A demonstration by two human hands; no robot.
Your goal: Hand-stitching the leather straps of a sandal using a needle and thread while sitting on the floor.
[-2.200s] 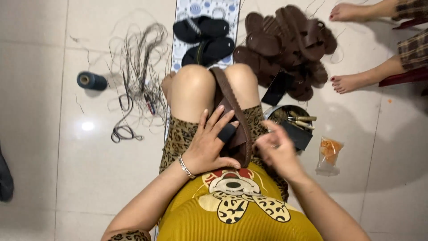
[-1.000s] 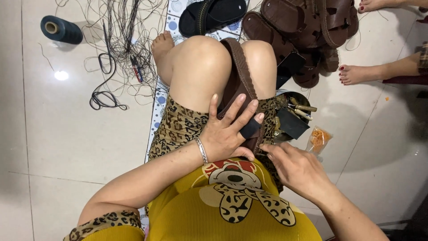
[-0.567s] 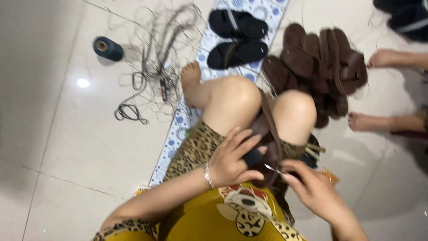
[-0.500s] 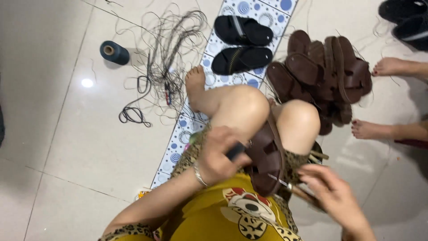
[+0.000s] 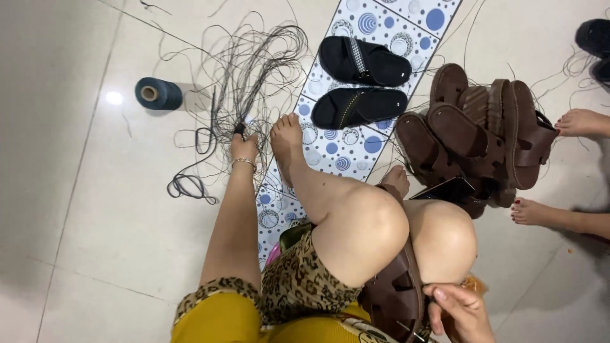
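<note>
— What took up the most room?

— The pale tiled floor (image 5: 76, 241), which carried everything. Along its far edge lay a patterned mat (image 5: 381, 19) with blue circles, and a pair of black sandals (image 5: 362, 82) sat on it, one behind the other.

— And right of the mat?

— A heap of brown sandals (image 5: 483, 136), stacked against one another, with a dark phone (image 5: 445, 188) leaning at its near side. Another person's bare feet (image 5: 581, 124) rested by the floor's right edge, just beside the heap.

— Where were the wearer's hands?

— The left hand (image 5: 243, 147) was stretched out to the floor left of the mat, fingers closed on the gathered end of a tangle of dark thread (image 5: 248, 70) that fanned away toward the far edge. The right hand (image 5: 460, 311) was down at the near edge, gripping a brown sandal (image 5: 394, 298) that was wedged between the knees, touching the thigh.

— Anything smaller?

— A dark blue spool of thread (image 5: 157, 94) lay on its side near the floor's far left, well apart from the hand. A thin bracelet (image 5: 243, 162) circled the left wrist.
</note>
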